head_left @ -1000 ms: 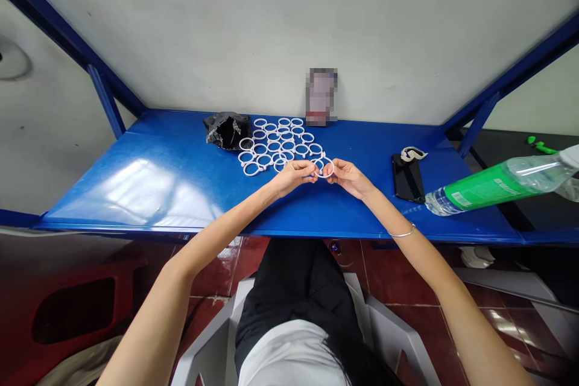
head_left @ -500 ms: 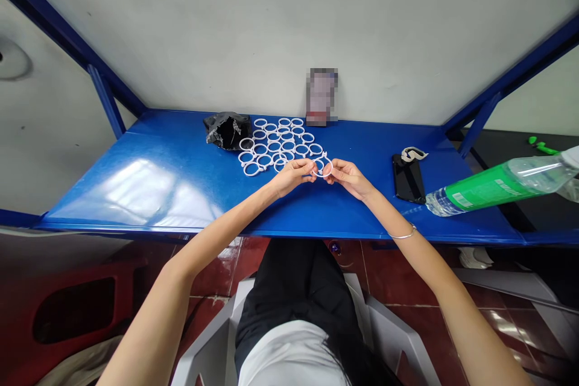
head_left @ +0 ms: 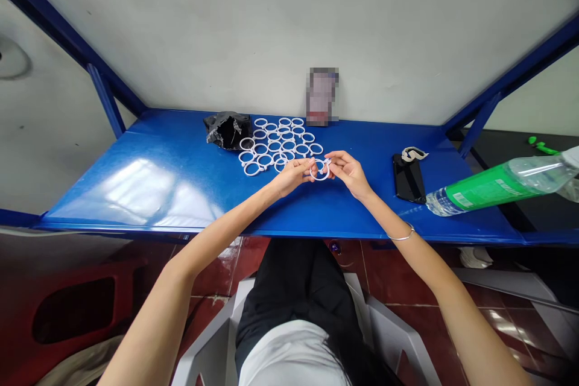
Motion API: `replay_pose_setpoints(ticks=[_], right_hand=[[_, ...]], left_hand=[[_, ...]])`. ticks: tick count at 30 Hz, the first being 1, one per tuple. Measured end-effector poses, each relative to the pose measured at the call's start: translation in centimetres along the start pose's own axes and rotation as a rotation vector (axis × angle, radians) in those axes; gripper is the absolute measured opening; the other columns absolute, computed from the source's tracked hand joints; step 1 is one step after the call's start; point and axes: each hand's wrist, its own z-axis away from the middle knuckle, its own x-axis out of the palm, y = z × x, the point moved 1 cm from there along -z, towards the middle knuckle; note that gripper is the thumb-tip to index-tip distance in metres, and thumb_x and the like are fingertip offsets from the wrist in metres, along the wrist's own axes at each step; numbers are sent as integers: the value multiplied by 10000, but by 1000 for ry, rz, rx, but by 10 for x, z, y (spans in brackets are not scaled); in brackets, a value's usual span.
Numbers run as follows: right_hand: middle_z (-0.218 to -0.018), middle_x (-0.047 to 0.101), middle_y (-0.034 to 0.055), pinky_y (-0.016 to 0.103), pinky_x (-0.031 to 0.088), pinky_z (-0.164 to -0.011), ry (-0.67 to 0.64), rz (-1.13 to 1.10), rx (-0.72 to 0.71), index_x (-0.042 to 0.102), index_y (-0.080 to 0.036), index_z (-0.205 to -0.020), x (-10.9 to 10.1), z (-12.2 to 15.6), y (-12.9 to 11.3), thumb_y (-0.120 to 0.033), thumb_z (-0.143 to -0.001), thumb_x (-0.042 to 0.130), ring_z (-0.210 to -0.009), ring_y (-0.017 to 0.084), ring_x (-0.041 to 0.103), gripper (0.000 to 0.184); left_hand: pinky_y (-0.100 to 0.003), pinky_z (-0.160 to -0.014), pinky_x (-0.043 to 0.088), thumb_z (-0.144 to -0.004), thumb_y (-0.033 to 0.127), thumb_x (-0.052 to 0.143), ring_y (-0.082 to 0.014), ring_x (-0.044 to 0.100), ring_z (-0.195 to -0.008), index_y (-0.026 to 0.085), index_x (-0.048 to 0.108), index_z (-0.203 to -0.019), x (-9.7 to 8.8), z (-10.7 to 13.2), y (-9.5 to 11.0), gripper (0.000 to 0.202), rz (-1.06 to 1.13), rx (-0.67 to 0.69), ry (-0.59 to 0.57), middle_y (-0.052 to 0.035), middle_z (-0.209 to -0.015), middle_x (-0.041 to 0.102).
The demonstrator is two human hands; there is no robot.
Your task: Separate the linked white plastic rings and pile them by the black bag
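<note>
On the blue table [head_left: 149, 181], a crumpled black bag [head_left: 227, 130] lies at the back, touching a flat cluster of white rings [head_left: 277, 142]. Just in front of the cluster's right edge, the left hand [head_left: 294, 174] pinches one side of a single white plastic ring [head_left: 320, 170] between thumb and fingertips. The right hand [head_left: 349, 172] pinches the other side, its remaining fingers loosely curled. The ring is held just above the table. Well right lie a black phone [head_left: 408, 180] and a tilted green-labelled water bottle [head_left: 495, 185].
</note>
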Motion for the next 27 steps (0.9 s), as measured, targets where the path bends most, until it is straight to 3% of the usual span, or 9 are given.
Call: replay_pose_setpoints(ticks=[4,7,12,17,27], right_hand=[[-753,660,2,302,529,-637,25,10,-9,589,-240,-994,1,0,0,-528,-799,681,-634,145,612,359],[-750,658,0,298,532,-638,43,16,-21,588,-234,-948,3,0,1,-511,-796,693,-628,139,610,333],[-767,662,2,293,532,-657,76,47,-50,583,-228,-917,3,1,3,-488,-804,697,-649,135,621,306],[-750,661,2,303,536,-678,128,122,-85,614,-221,-903,3,3,3,-486,-808,696,-662,145,639,293],[-835,697,28,302,556,-652,165,238,-233,642,-211,-846,2,4,6,-426,-820,700,-681,156,662,225]], left_hand=[[-244,-654,465,-724,580,715,-78,524,-602,147,597,-675,-2,-1,-3,451,-16,7,10,10,-643,542],[-240,-640,457,-761,603,663,-84,521,-609,146,587,-693,0,1,-2,469,-122,97,53,5,-647,540],[-238,-641,452,-775,547,679,-95,533,-627,158,607,-923,9,8,3,422,-479,338,143,9,-718,571],[-232,-641,456,-713,486,765,-103,528,-626,171,573,-1160,10,10,2,580,-844,508,159,-1,-770,608],[-218,-614,484,-758,513,718,-92,553,-589,156,594,-1120,7,9,-1,524,-915,623,155,14,-707,622]])
